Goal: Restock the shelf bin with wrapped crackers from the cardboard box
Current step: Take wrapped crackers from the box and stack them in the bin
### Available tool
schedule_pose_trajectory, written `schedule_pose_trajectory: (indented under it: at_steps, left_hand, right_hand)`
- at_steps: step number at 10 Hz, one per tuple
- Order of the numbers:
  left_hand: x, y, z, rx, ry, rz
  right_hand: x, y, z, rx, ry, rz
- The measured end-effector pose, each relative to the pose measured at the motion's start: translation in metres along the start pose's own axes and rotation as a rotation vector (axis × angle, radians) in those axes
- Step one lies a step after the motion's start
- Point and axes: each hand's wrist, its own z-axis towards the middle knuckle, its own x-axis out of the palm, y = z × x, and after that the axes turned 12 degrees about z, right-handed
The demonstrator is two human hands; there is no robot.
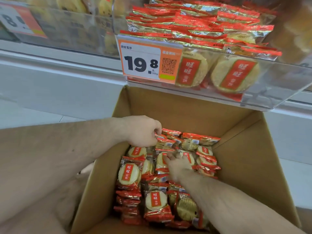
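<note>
An open cardboard box [236, 149] stands below the shelf, holding many red-and-gold wrapped round crackers [129, 174]. My left hand [143, 130] reaches in at the box's far left and its fingers curl round the ends of a few cracker packs [166, 141]. My right hand [179, 162], blurred, lies with fingers spread on the packs in the middle of the box. Above, the clear shelf bin [278, 85] is piled high with the same wrapped crackers [194, 22].
A price label [141, 63] reading 19.8 hangs on the bin's front. A neighbouring clear bin [59, 29] with other snacks sits to the left. The white shelf edge [59, 78] runs behind the box. The box's tall walls surround both hands.
</note>
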Motion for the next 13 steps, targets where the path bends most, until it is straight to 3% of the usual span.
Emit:
schedule_pose_trajectory:
  at_steps: [1,2,3,4,5,6,7,8,9,10,12,13]
  left_hand:
    - [0.003,0.001,-0.001,-0.028,0.035,-0.015]
    - [-0.001,0.004,0.0,-0.086,0.058,-0.069]
    - [-0.004,0.003,0.0,-0.136,0.076,-0.112]
    - [-0.007,-0.003,0.0,-0.276,0.08,-0.285]
    - [-0.013,-0.007,-0.002,-0.416,0.176,-0.564]
    - [-0.014,-0.009,-0.004,-0.416,0.167,-0.775]
    - [-0.01,-0.001,-0.002,-0.363,0.007,-0.825]
    - [-0.006,0.003,-0.005,-0.316,-0.035,-0.69]
    - [0.001,0.003,-0.006,-0.238,0.0,-0.59]
    - [0.001,0.001,-0.007,-0.166,0.006,-0.511]
    - [-0.003,-0.002,-0.006,-0.08,-0.062,-0.503]
    - [-0.005,-0.001,-0.007,-0.04,-0.101,-0.5]
  right_hand:
    - [0.02,0.004,-0.007,0.016,-0.015,-0.034]
    - [0.012,0.001,-0.021,-0.005,-0.004,0.048]
    - [-0.002,-0.009,-0.036,-0.035,-0.099,0.189]
    - [-0.027,0.005,-0.055,-0.06,-0.551,0.511]
    - [-0.065,0.038,-0.066,-0.175,-0.862,0.703]
    - [-0.088,0.068,-0.073,-0.385,-0.972,0.775]
    - [-0.082,0.072,-0.077,-0.305,-0.799,0.945]
    - [-0.05,0.054,-0.065,0.206,-0.298,0.853]
    - [-0.018,0.05,-0.058,0.373,0.262,0.516]
    - [0.007,0.059,-0.059,0.488,0.477,0.55]
    - [0.016,0.057,-0.054,0.5,0.401,0.542]
    - [-0.015,0.041,-0.064,0.47,0.265,0.645]
